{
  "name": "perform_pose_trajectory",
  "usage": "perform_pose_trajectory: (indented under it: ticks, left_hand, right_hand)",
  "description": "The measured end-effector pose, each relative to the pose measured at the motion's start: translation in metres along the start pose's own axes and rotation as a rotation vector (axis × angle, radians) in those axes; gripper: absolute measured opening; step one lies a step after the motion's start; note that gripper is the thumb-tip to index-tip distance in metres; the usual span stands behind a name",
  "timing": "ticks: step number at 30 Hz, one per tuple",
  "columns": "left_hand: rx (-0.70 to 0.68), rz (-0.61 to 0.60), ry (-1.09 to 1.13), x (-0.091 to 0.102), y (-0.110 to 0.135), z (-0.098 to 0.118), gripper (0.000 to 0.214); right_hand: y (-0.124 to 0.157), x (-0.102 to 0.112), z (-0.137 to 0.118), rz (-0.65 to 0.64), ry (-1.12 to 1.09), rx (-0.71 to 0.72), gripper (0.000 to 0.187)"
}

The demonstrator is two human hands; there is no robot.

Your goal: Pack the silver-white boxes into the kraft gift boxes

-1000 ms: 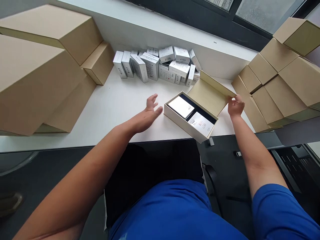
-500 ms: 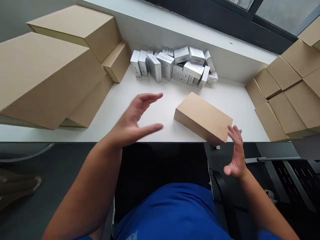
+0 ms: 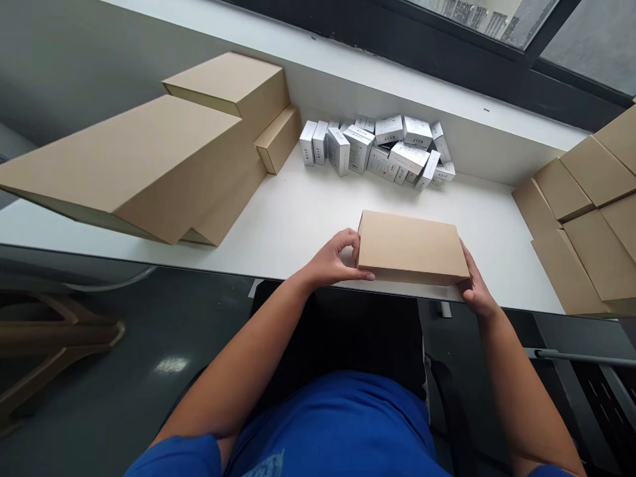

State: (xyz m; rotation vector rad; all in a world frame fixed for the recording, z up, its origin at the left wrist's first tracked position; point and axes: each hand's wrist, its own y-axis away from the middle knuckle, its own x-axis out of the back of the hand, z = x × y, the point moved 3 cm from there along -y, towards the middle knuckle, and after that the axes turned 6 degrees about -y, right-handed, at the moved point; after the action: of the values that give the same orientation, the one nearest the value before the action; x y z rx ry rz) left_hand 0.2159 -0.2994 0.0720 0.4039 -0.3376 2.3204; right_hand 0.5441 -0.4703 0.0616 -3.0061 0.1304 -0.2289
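A closed brown cardboard box (image 3: 412, 245) lies at the front of the white table (image 3: 298, 218), its long side nearly parallel to the edge. My left hand (image 3: 338, 260) grips the box's left end, the thumb along the near face and the curled fingers at the end face. At the opposite end my right hand (image 3: 474, 281) is closed round the near right corner, with its fingers partly hidden behind the box. Behind it, several small white printed boxes (image 3: 382, 152) stand and lie in a loose pile against the back wall.
Large brown boxes (image 3: 173, 159) are stacked on the left of the table. More brown boxes (image 3: 596, 218) form a stack on the right. A dark window frame (image 3: 447, 53) runs above the back ledge. Below on the left stands a wooden chair or stool leg (image 3: 59, 334).
Both hands have closed on the brown box from its two ends. The box has turned so that it lies straighter along the table edge. My view has also shifted.
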Motion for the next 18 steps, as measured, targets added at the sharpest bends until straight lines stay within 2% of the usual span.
perform_pose_trajectory:
  ticks: [1,3,5,6,8,11,13,16,18]
  left_hand:
    - [0.006,0.064,-0.004,0.001,0.004,-0.002,0.078]
    - [0.029,0.134,0.012,0.007,0.009,-0.005,0.119]
    - [0.044,0.048,0.039,0.014,0.011,-0.002,0.152]
    - [0.051,-0.026,0.040,0.018,0.012,0.001,0.157]
    - [0.064,-0.137,-0.005,0.028,0.014,0.009,0.160]
    - [0.039,-0.153,-0.132,0.038,0.021,0.019,0.159]
    - [-0.050,-0.072,-0.194,0.040,0.029,0.021,0.149]
    - [-0.326,0.161,-0.179,0.043,0.042,0.024,0.124]
    - [-0.497,0.305,-0.122,0.051,0.050,0.030,0.116]
  right_hand:
    - [-0.004,-0.003,-0.002,-0.030,-0.005,0.002,0.132]
    - [-0.012,-0.011,-0.005,-0.091,-0.024,-0.003,0.127]
    - [-0.020,-0.021,-0.007,-0.139,-0.078,-0.007,0.123]
    - [-0.024,-0.025,-0.007,-0.151,-0.103,-0.004,0.123]
    - [-0.032,-0.030,-0.008,-0.148,-0.116,0.002,0.123]
    - [-0.042,-0.034,-0.008,-0.131,-0.084,-0.043,0.119]
    - [-0.046,-0.038,-0.009,-0.134,-0.104,-0.084,0.114]
    - [-0.048,-0.050,-0.008,-0.169,-0.197,-0.106,0.112]
    - [-0.049,-0.064,-0.004,-0.185,-0.272,-0.103,0.113]
